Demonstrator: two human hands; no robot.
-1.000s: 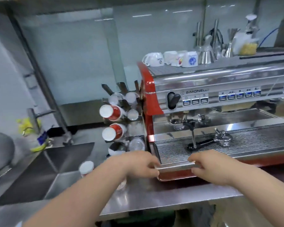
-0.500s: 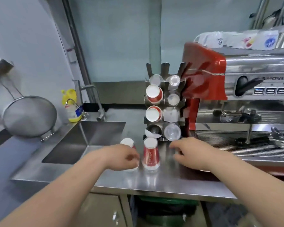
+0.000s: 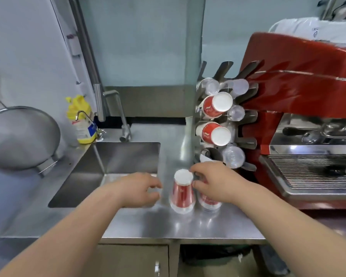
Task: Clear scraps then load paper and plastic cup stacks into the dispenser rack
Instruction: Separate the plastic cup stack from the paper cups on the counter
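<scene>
Cups first: one upside-down red paper stack point(image 3: 182, 193) stands on the steel worktop point(image 3: 188, 224), between my two hands. A second red stack point(image 3: 209, 202) stands just right of it, mostly hidden under my right hand point(image 3: 218, 182). That hand's fingers curl over this second stack's top; I read it as gripping the stack, thumb tip near the first stack's side. My left hand point(image 3: 139, 187) hovers at the sink point(image 3: 112, 158) edge, just left of the first stack, fingers loosely curled. Whether it holds something pale under the fingers I cannot tell; blur hides it.

Rack point(image 3: 226, 120) stands behind the cups, against the red espresso machine point(image 3: 298, 92). Two red paper stacks lie in its left slots, bases toward me; clear plastic cups point(image 3: 233, 156) fill the right slots.

Against half a second ago: the view has swung left and nearer. My right hand has moved from the worktop by the machine onto the second stack. My left hand was then at a white-topped cup left of the first stack; that cup is no longer plainly seen. Yellow bottle point(image 3: 81, 118) and strainer point(image 3: 22, 136) remain at left.
</scene>
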